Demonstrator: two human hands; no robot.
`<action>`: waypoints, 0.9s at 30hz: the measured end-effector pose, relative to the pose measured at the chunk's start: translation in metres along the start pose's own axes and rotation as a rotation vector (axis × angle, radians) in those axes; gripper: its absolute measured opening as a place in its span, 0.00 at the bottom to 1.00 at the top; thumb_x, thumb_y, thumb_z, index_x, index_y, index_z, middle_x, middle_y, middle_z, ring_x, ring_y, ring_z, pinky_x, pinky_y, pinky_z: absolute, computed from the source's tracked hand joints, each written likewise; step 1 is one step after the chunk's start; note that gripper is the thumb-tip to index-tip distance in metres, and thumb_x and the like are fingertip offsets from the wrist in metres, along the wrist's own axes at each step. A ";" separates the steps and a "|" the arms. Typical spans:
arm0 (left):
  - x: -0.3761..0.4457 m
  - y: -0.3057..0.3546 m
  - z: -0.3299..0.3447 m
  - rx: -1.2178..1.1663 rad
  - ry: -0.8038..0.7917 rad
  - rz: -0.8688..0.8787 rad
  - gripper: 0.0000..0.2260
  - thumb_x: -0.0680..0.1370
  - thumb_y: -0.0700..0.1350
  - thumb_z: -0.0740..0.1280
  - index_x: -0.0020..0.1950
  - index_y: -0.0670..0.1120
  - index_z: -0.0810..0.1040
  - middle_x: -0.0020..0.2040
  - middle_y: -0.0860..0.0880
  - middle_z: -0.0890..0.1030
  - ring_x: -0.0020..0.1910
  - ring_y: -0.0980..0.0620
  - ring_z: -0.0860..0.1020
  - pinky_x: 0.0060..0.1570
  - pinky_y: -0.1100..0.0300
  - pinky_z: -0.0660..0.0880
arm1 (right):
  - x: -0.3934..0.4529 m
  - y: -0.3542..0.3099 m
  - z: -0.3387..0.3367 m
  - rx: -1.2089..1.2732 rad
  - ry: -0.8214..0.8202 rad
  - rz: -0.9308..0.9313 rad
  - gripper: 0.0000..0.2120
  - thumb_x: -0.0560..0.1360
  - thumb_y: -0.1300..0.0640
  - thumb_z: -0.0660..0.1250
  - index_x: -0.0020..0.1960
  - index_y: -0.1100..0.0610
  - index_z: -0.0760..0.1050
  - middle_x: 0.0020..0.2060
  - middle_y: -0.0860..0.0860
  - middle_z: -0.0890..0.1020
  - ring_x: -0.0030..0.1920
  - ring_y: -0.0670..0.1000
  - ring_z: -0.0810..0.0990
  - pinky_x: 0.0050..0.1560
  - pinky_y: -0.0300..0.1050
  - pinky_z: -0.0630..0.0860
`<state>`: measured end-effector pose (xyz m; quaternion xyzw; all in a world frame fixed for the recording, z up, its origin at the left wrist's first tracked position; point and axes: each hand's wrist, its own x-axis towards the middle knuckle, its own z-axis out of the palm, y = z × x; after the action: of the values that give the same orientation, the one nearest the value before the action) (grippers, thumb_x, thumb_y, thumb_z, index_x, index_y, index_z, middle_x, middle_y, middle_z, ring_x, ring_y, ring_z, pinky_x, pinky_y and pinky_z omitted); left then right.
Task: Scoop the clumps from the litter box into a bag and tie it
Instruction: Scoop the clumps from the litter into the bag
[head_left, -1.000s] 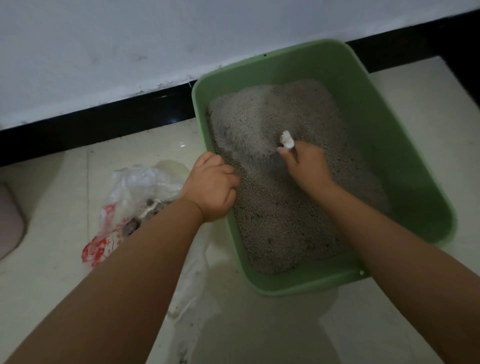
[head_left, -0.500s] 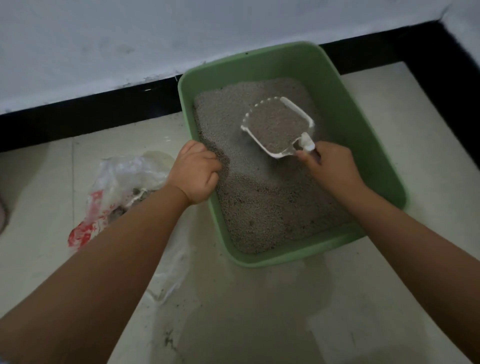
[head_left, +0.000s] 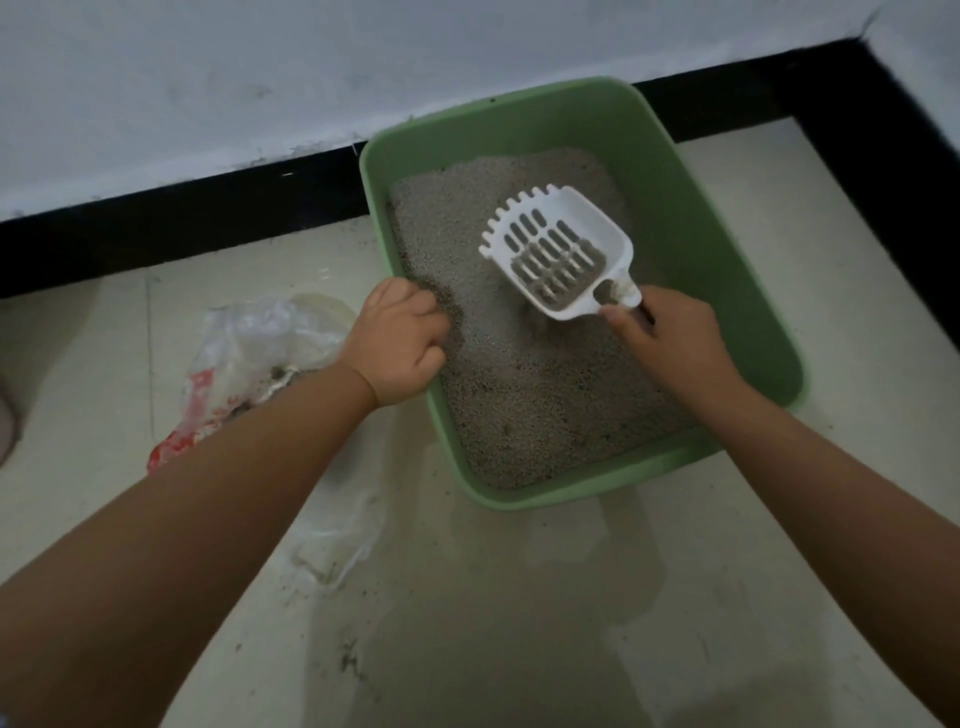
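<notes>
Left hand (head_left: 397, 340) curled over the near-left rim of the litter box (head_left: 691, 208), fingertips hidden, that stretch of rim covered. Scoop (head_left: 558, 252) handle mostly buried in the right hand (head_left: 670, 345); grip itself not readable. Bag (head_left: 249, 358) partly behind the left forearm, dark contents too small to identify; both arms cut off by bottom and side edges.

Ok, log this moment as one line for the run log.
step: sifting | right hand: holds white scoop above litter, nearly empty | left hand: grips green litter box rim | bag: on floor, untied
</notes>
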<state>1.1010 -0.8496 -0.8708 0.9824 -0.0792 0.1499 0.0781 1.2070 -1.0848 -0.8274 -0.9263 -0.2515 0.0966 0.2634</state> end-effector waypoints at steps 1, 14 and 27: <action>-0.006 0.000 0.002 -0.005 0.005 0.017 0.13 0.67 0.46 0.55 0.29 0.40 0.73 0.29 0.42 0.72 0.38 0.47 0.67 0.44 0.57 0.66 | -0.001 0.001 -0.001 0.017 0.002 0.008 0.15 0.77 0.54 0.61 0.33 0.55 0.64 0.27 0.44 0.64 0.36 0.51 0.67 0.30 0.40 0.60; -0.032 0.005 0.008 -0.009 0.092 0.176 0.13 0.77 0.53 0.51 0.41 0.44 0.61 0.35 0.40 0.74 0.41 0.46 0.64 0.50 0.50 0.64 | -0.004 -0.006 -0.013 -0.337 -0.459 0.058 0.21 0.78 0.50 0.59 0.29 0.56 0.62 0.26 0.50 0.66 0.28 0.47 0.65 0.29 0.40 0.59; -0.029 0.006 0.016 -0.115 0.158 0.170 0.17 0.79 0.54 0.44 0.40 0.44 0.61 0.33 0.40 0.72 0.39 0.46 0.63 0.49 0.52 0.64 | 0.000 -0.025 -0.063 -0.656 -0.689 0.019 0.18 0.77 0.47 0.60 0.33 0.56 0.68 0.27 0.50 0.69 0.29 0.48 0.67 0.37 0.43 0.66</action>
<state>1.0776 -0.8540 -0.8940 0.9513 -0.1641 0.2279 0.1274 1.2162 -1.0938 -0.7614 -0.8769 -0.3331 0.3160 -0.1426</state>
